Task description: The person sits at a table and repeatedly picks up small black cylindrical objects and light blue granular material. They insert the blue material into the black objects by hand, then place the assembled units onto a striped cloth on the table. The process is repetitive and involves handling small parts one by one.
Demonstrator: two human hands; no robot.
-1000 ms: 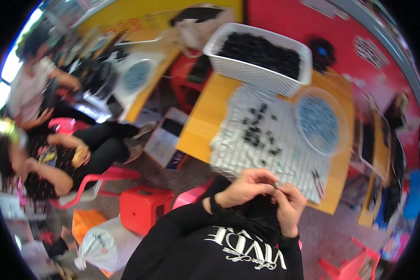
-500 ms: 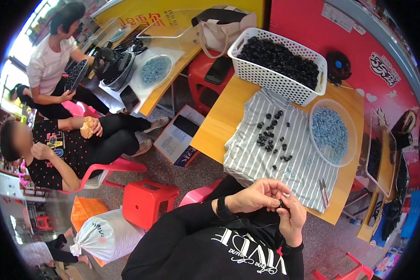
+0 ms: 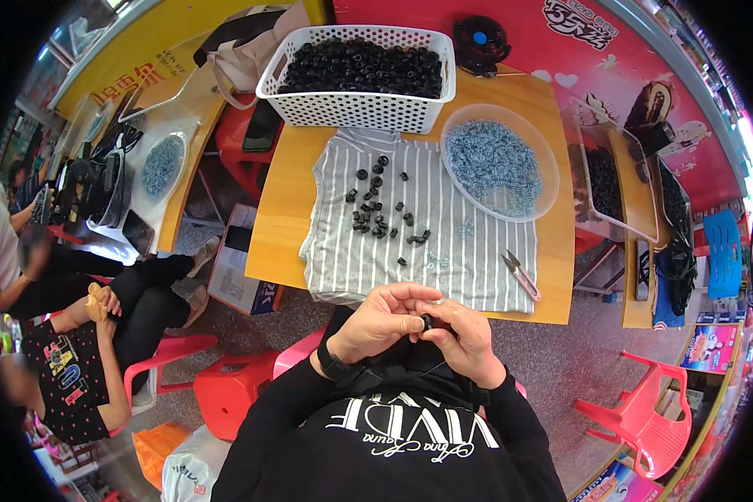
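Just short of the near edge of the striped cloth (image 3: 473,272), a small black piece (image 3: 427,321) sits between the fingertips of the left hand (image 3: 378,325) and the right hand (image 3: 467,340). Both grips are pinched upon it, one from either side; too little shows to determine its long axis. On the cloth's near right part, pink-handled snips (image 3: 522,277) lie aslant, blades pointing away and leftward, nearer the right hand. Over the cloth's middle and far left, loose black pieces (image 3: 381,230) are scattered, the closest just beyond the left hand, whose grip is the nearer. At the cloth's far right corner stands a round tub (image 3: 549,191) of pale blue bits (image 3: 489,157). Beyond the cloth's far edge, a perforated white basket (image 3: 356,113) of heaped black parts (image 3: 360,69) rests on the bench (image 3: 279,230).
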